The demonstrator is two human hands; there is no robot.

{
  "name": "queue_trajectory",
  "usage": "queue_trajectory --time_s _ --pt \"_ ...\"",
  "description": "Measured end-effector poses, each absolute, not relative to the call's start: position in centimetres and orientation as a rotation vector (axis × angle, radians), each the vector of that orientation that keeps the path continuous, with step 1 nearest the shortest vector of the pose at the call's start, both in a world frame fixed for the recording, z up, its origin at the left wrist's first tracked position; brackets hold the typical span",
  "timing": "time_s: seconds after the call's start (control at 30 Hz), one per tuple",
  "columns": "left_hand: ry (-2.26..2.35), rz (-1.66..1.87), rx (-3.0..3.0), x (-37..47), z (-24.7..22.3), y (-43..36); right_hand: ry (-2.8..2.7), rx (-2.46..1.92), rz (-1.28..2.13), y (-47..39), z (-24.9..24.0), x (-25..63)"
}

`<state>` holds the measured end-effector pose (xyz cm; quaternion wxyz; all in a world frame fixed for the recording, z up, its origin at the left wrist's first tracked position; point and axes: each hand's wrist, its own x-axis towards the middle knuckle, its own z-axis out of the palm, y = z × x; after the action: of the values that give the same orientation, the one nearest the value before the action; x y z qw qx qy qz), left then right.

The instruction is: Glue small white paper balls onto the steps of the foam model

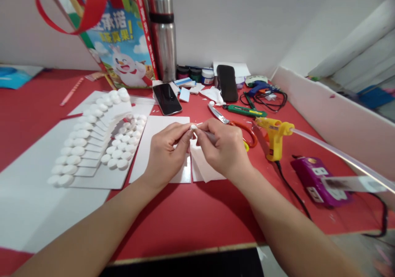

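Observation:
Both my hands meet above the middle of the table. My left hand [168, 151] is closed, its thumb and fingertips pinching a small white piece [193, 127]. Opposite it, my right hand [224, 145] pinches the same piece from the other side; a pale, stick-like part [211, 137] shows between its fingers, and I cannot tell whether it belongs to the piece. Below the hands lie a white board [142, 157] and a folded white sheet [208, 170]. To the left stands a white stepped model [95, 145] edged with rows of round white discs.
On the right are a yellow glue gun [273, 135], a purple power strip [319, 182], orange-handled scissors [247, 133] and a green cutter [245, 111]. Behind are two phones [167, 98], a steel flask [163, 42], paint jars [195, 74] and a printed bag [123, 42].

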<state>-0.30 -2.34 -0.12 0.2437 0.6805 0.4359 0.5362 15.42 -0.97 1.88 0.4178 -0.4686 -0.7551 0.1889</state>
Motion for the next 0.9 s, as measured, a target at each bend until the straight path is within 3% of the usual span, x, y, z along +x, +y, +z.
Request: queue_trajectory --time_s 0.07,0.27,0.43,0.73,0.9 --pt "1.203 1.465 1.853 -0.3 -0.2 -2.2 -1.853 -1.202 0.544 -1.1 2.1 15.1" --pt "1.199 1.377 1.733 -1.1 -0.1 -1.4 -1.132 -1.154 1.808 0.6 4.0 16.6" --pt "1.176 1.362 1.835 -1.2 0.3 -1.4 -0.859 -0.84 2.345 1.5 4.0 17.6" --pt "1.137 1.335 1.712 -1.2 0.5 -1.4 -0.856 -0.856 2.279 0.9 3.6 17.1" --pt "1.142 1.326 1.609 -0.9 0.7 -1.6 -1.265 -0.968 1.882 0.7 3.1 17.1"
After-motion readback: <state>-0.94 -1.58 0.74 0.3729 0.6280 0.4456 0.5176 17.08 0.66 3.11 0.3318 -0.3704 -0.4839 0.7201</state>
